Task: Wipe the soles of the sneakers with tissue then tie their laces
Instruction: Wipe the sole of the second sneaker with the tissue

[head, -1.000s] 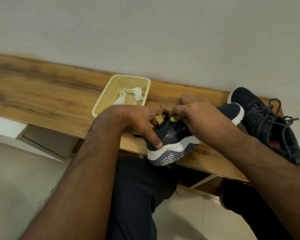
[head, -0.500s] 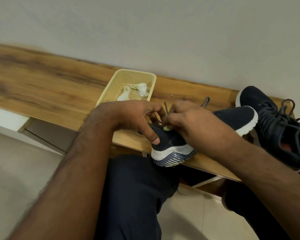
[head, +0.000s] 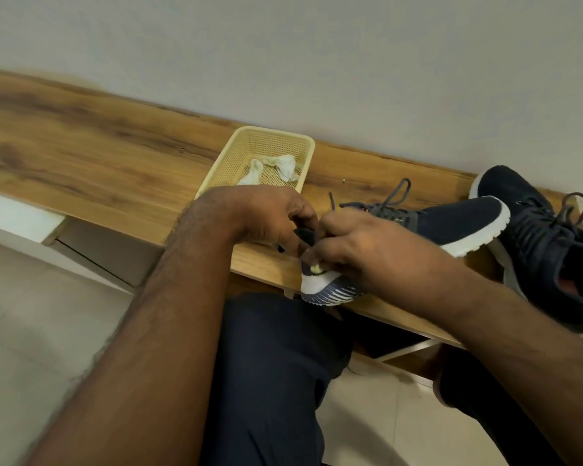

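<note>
Near sneaker lying on the wooden bench, heel over the front edge, mostly hidden by both hands. Left hand and right hand curled at its collar, pinching dark laces. Second sneaker cut off at right. Crumpled tissue in the yellow basket. No legible branding.

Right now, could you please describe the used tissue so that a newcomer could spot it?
On the wooden shelf along the wall stands a pale yellow mesh basket. The crumpled white tissue lies inside it, the only white thing there, left of both dark sneakers.
</note>
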